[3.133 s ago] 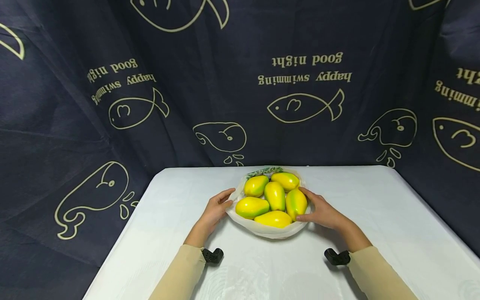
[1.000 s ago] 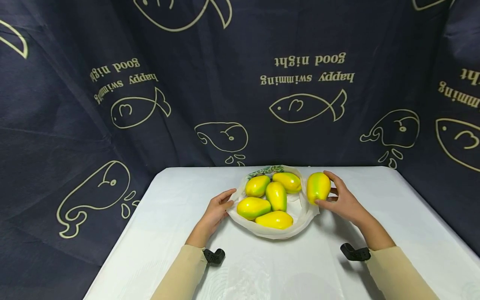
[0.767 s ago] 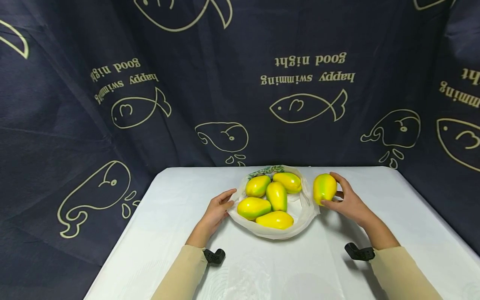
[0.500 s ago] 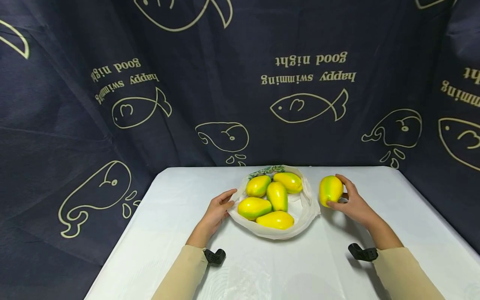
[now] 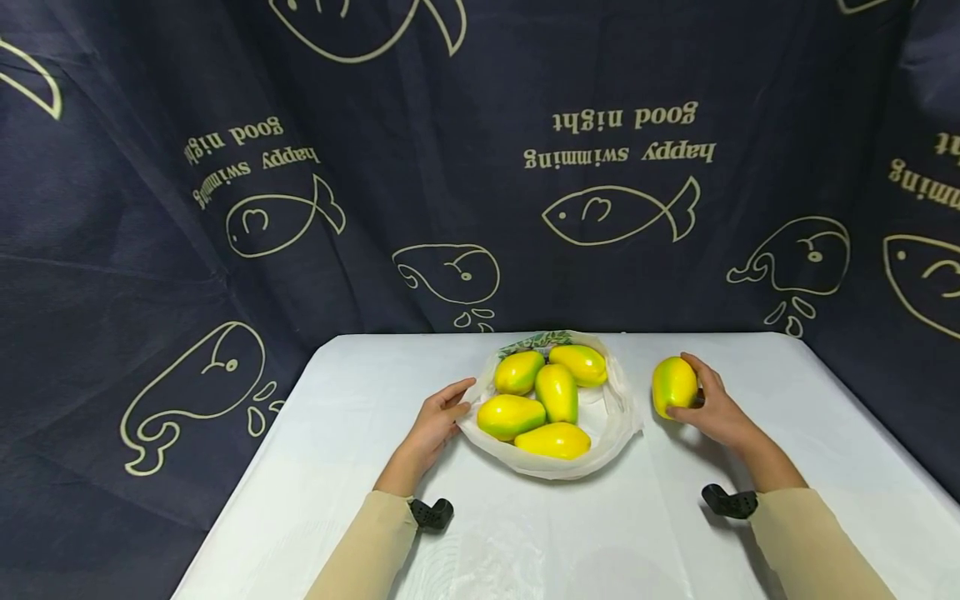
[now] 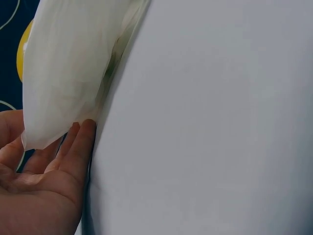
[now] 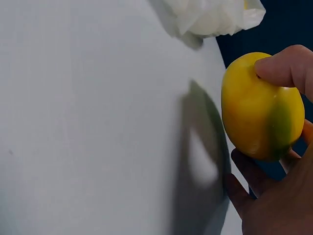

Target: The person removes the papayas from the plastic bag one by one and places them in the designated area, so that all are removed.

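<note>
Right hand (image 5: pixel 718 412): fingers pinching a yellow fruit (image 5: pixel 672 385) above the worktop (image 5: pixel 562 533); left hand (image 5: pixel 431 425): fingers loosely spread, touching the bag (image 5: pixel 622 408). Five more fruits (image 5: pixel 557 393) lie in it, between both hands' fingers.

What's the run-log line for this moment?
left hand: touching bag, left side | right hand: holding yellow-green fruit, right of bag | bag: open, five fruits inside

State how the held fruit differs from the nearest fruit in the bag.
The held fruit is in the right hand, outside the bag; the nearest fruit lies inside it. In the head view, the held fruit is near upright, the nearest fruit sideways. The held fruit shows a green patch; the nearest fruit looks almost all yellow. Both are glossy.
</note>
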### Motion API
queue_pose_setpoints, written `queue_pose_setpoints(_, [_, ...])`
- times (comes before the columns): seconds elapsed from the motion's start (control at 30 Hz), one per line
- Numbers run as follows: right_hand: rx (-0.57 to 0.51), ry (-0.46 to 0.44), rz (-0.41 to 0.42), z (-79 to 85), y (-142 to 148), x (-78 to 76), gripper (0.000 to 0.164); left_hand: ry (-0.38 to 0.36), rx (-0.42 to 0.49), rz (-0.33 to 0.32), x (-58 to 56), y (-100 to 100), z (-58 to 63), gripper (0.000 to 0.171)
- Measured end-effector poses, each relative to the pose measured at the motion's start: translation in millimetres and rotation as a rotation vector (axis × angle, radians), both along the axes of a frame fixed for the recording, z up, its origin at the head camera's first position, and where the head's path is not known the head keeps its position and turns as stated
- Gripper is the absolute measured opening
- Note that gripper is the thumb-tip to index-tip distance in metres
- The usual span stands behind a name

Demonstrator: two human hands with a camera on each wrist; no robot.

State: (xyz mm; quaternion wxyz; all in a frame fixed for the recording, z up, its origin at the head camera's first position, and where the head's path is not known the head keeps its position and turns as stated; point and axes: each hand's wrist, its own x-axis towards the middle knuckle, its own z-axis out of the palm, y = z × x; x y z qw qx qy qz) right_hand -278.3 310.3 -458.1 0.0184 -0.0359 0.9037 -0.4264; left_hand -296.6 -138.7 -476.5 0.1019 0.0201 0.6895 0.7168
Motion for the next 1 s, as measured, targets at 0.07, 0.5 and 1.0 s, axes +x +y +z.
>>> queue_pose_setpoints(0.07, [0.001, -0.011, 0.0, -1.5, 1.0, -1.7, 0.11, -0.003, 0.003, 0.002, 0.2, 0.5, 0.2, 0.046])
queue_pose_setpoints(0.5, [0.03, -0.032, 0.006, -5.5, 6.0, -11.7, 0.111, 0.0, 0.025, -0.008, -1.5, -0.2, -1.6, 0.046])
queue_pose_setpoints(1.0, [0.018, -0.063, -0.004, -5.9, 12.3, -11.7, 0.102, 0.001, 0.007, -0.012, -1.3, -1.2, -2.4, 0.046])
